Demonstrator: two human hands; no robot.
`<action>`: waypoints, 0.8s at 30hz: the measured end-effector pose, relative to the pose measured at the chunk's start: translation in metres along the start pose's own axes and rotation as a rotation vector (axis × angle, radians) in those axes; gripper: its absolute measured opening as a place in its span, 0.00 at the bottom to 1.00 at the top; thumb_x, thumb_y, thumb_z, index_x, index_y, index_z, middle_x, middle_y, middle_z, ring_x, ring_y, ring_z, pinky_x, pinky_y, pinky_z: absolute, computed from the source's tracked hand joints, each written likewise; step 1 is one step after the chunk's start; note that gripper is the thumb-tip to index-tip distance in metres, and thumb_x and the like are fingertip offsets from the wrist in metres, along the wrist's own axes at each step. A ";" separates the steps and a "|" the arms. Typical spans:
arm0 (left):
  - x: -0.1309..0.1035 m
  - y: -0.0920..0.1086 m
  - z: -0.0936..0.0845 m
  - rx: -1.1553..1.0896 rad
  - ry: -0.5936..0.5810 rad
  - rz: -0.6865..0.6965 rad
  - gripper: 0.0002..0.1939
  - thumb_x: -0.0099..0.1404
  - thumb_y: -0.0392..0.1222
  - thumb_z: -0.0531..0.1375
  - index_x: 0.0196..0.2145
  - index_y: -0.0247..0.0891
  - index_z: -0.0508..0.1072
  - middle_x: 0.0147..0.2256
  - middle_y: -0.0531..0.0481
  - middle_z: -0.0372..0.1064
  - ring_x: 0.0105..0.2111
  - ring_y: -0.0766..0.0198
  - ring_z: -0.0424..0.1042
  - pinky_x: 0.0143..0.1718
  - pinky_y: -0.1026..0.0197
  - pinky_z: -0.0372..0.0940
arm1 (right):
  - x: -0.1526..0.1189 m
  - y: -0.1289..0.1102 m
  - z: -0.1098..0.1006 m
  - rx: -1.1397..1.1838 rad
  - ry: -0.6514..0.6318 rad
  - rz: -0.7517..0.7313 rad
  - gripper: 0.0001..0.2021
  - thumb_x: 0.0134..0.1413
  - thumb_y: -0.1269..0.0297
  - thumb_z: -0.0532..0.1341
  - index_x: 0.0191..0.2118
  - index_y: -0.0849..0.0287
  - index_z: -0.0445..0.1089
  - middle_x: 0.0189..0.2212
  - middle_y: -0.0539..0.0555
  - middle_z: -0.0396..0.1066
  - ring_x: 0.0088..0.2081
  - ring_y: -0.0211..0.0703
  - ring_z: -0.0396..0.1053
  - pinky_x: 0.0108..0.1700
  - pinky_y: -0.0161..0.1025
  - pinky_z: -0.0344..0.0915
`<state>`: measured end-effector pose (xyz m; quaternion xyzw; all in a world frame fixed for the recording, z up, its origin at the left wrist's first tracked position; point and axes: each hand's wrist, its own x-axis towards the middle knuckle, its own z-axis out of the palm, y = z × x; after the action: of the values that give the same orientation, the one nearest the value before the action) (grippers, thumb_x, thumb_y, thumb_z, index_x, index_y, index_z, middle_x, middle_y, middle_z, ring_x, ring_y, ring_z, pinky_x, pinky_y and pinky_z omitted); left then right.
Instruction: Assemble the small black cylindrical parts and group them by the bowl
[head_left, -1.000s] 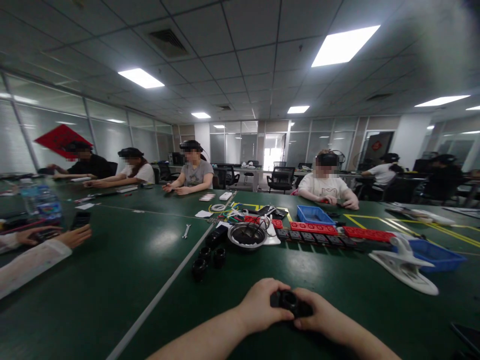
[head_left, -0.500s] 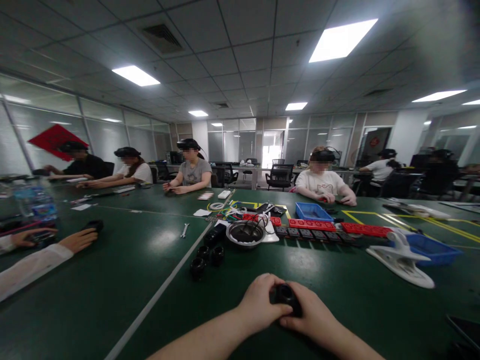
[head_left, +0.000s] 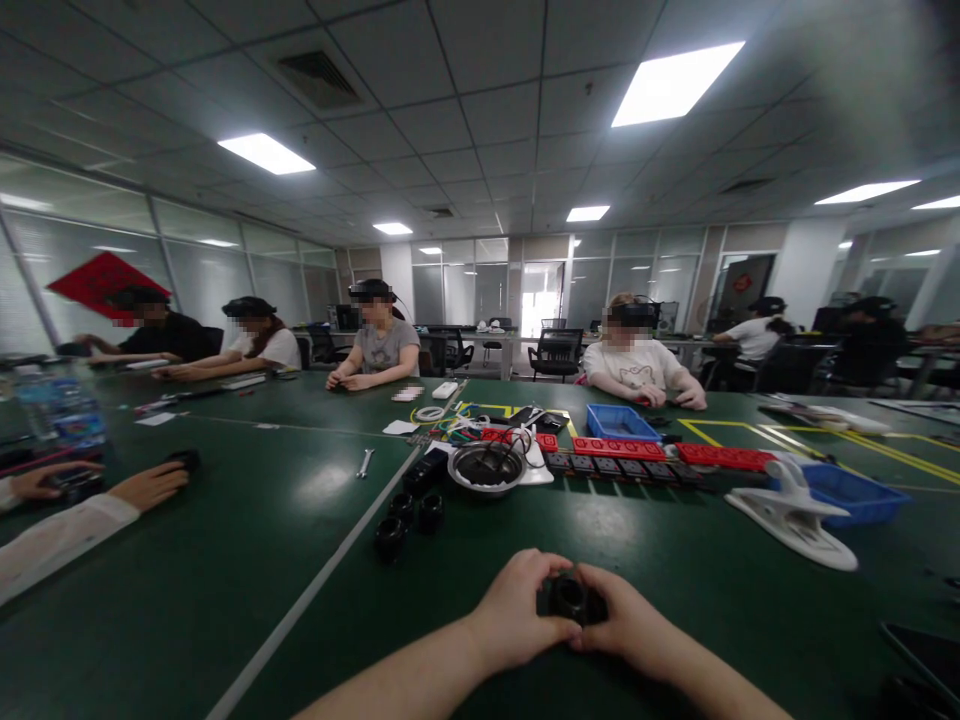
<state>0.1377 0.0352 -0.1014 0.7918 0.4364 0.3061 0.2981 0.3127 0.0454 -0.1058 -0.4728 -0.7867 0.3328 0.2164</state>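
Just above the front of the green table, my left hand (head_left: 516, 612) and my right hand (head_left: 626, 618) close round a black rounded part (head_left: 568, 598) from both sides. A round hole shows in its upper face; its lower side is hidden by my fingers. My thumbs meet at its near side. Further left on the table stand several black round parts with holes (head_left: 390, 537), similar in look to the held one. Behind them lies a black box-shaped device (head_left: 425, 467).
A metal bowl (head_left: 487, 490) holds dark parts. Beyond it run red strips (head_left: 619, 446) and a blue tray (head_left: 622, 420). To the right are a white clamp-like stand (head_left: 795, 520) and another blue tray (head_left: 862, 497). A wrench (head_left: 364, 463) lies left; a co-worker's hand (head_left: 154, 488) rests nearby.
The black part has turned slightly in my hands, its hole now facing more toward me. My right fingers have shifted on it. The whole view has moved a little.
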 end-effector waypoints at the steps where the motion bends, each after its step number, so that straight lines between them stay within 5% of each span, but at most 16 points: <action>1: 0.000 0.001 0.000 0.019 0.006 -0.010 0.25 0.43 0.41 0.66 0.42 0.43 0.67 0.38 0.51 0.61 0.38 0.61 0.61 0.39 0.62 0.57 | 0.000 0.000 0.005 -0.066 0.054 0.004 0.15 0.32 0.65 0.64 0.30 0.61 0.63 0.29 0.51 0.67 0.32 0.43 0.63 0.32 0.34 0.58; 6: -0.001 0.008 0.002 0.092 0.073 -0.062 0.20 0.44 0.42 0.65 0.38 0.42 0.69 0.36 0.52 0.62 0.39 0.60 0.61 0.40 0.61 0.57 | 0.000 0.001 0.022 -0.300 0.228 0.028 0.17 0.36 0.65 0.61 0.36 0.62 0.63 0.36 0.59 0.67 0.37 0.49 0.64 0.39 0.40 0.58; 17: 0.001 0.003 -0.006 0.015 -0.047 0.042 0.22 0.46 0.40 0.65 0.41 0.44 0.69 0.36 0.53 0.63 0.38 0.62 0.62 0.39 0.63 0.57 | -0.002 -0.001 -0.009 0.068 -0.114 -0.009 0.16 0.35 0.69 0.63 0.36 0.63 0.66 0.33 0.51 0.68 0.36 0.44 0.64 0.36 0.35 0.59; 24: -0.001 0.005 0.002 0.070 0.098 -0.071 0.20 0.46 0.41 0.64 0.39 0.41 0.69 0.37 0.51 0.63 0.39 0.59 0.62 0.41 0.60 0.56 | 0.001 -0.003 0.020 -0.338 0.233 0.054 0.10 0.37 0.65 0.60 0.30 0.61 0.64 0.30 0.55 0.68 0.34 0.46 0.65 0.35 0.37 0.57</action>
<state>0.1412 0.0316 -0.0991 0.7698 0.4888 0.3183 0.2593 0.2970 0.0385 -0.1170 -0.5587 -0.7879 0.1450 0.2146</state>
